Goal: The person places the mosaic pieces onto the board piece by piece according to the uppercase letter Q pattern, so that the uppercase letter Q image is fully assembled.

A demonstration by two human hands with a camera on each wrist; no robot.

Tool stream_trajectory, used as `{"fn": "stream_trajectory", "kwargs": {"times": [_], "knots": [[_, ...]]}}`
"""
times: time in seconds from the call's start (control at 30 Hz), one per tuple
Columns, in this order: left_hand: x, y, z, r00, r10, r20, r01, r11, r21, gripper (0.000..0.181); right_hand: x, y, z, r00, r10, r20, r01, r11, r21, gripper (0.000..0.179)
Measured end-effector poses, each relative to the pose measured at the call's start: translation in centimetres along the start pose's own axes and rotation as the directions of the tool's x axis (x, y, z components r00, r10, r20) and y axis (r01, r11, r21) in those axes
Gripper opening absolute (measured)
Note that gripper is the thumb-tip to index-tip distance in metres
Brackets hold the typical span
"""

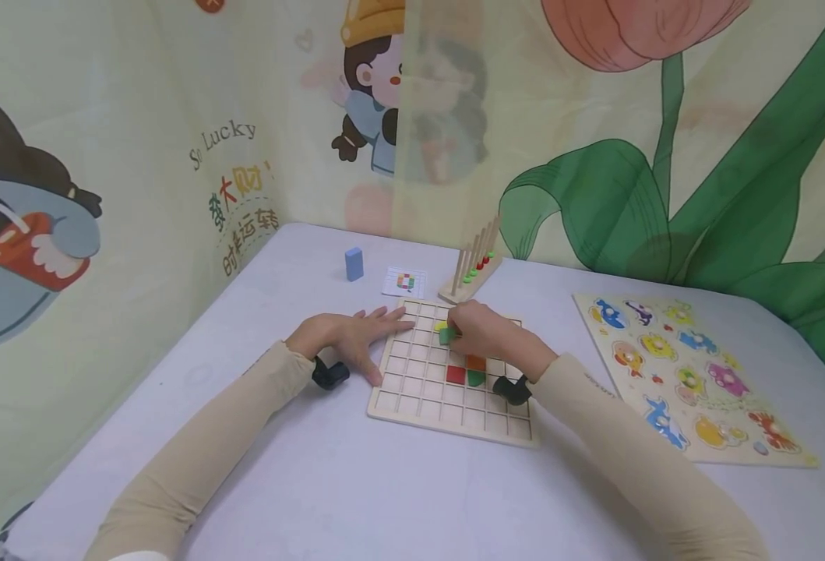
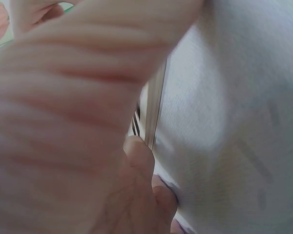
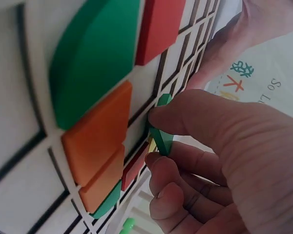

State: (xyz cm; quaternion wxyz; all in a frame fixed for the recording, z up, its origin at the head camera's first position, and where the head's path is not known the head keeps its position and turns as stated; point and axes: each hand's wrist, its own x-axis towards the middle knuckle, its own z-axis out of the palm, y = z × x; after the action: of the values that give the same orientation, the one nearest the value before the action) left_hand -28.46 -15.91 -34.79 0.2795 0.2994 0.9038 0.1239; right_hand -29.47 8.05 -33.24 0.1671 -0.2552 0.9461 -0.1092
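A green block (image 1: 445, 336) was pinched by the right hand (image 1: 488, 333), the left hand (image 1: 347, 340) spread across the board's (image 1: 412, 388) left edge.

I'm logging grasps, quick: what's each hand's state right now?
Left hand: open, touching the pale wooden grid board at its edge.
Right hand: closed, pinching a flat green piece between thumb and fingers.

The square pale-wood board (image 1: 410, 386) is ruled in dark grid lines; its flat square tile (image 1: 456, 375) is red, the curved-edge tile (image 1: 476, 379) green, the square-cut tiles (image 3: 97, 136) orange. Farther off are a flat green piece (image 1: 446, 336) and a small yellow piece (image 1: 441, 326). Far left, the rectangular block (image 1: 354, 264) is plain blue. The wooden peg stand (image 1: 452, 295) has green and red beads (image 1: 480, 266). Right, the flat pale-wood puzzle (image 1: 632, 386) shows blue, yellow, orange and pink animals.
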Motion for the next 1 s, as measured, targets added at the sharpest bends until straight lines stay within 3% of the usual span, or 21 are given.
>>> {"fn": "stream_trajectory", "kwargs": {"times": [0.5, 1.0], "knots": [[0.19, 0.00, -0.06, 1.000, 0.003, 0.003, -0.003, 1.000, -0.005, 0.113, 0.19, -0.88, 0.07, 0.998, -0.038, 0.046, 0.043, 0.993, -0.114, 0.016], [0.18, -0.02, -0.01, 1.000, 0.008, 0.001, -0.008, 1.000, 0.002, 0.113, 0.17, -0.99, 0.48, 0.999, -0.028, 0.038, 0.033, 0.991, -0.129, 0.023]]}}
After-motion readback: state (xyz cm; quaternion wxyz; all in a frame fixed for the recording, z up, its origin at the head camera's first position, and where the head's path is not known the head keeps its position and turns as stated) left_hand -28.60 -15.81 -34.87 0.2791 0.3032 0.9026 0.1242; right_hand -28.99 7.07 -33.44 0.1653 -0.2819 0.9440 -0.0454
